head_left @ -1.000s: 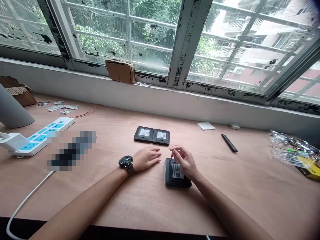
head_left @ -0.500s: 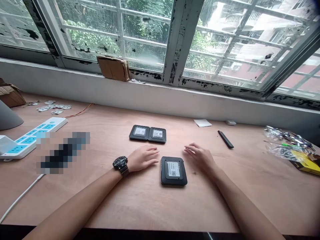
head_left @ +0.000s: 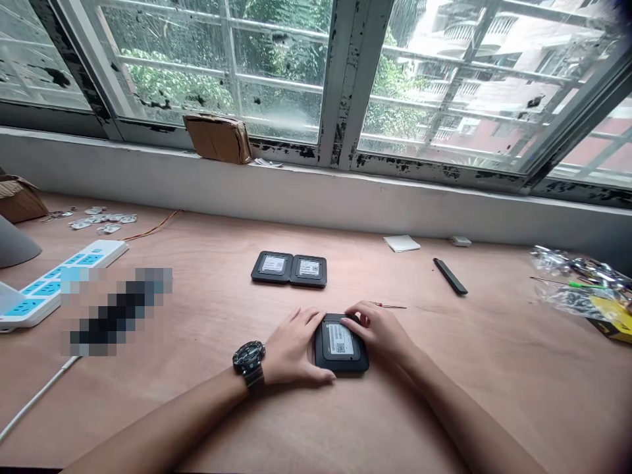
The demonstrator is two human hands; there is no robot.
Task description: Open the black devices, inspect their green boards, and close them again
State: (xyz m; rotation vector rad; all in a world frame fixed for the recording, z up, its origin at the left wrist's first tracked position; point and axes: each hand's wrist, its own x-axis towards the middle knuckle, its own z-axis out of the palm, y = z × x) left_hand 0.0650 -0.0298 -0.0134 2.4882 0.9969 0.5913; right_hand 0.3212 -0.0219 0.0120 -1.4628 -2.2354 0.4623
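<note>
A black case (head_left: 344, 363) lies flat on the bench (head_left: 257, 421), its white printed label (head_left: 340, 340) facing up, and it serves here as the centre of the dial, with twelve toward the window (head_left: 276, 85). Both hands are on it. The left hand (head_left: 291, 345) grips it from nine o'clock, thumb along the near edge and fingers at the far left corner; a black watch (head_left: 249, 359) sits on that wrist. The right hand (head_left: 382, 331) closes on the corner at one o'clock, thumb over the top face and fingers curled about the far edge (how hard either one presses, I cannot tell).

Just beyond the right hand, at two o'clock, a thin tool (head_left: 395, 307) with a red part lies on the bench. Two more black cases (head_left: 289, 282) rest side by side at eleven o'clock, labels up. A folded white paper (head_left: 401, 243) is at one o'clock, and a black bar (head_left: 449, 276) lies slantwise at two. Well out toward three are clear plastic bags (head_left: 567, 299) and a yellow and black box (head_left: 615, 316). A white power strip (head_left: 106, 249) lies between nine and ten, near a pixelated patch (head_left: 121, 311), and small pale pieces (head_left: 108, 229) are scattered at ten.
</note>
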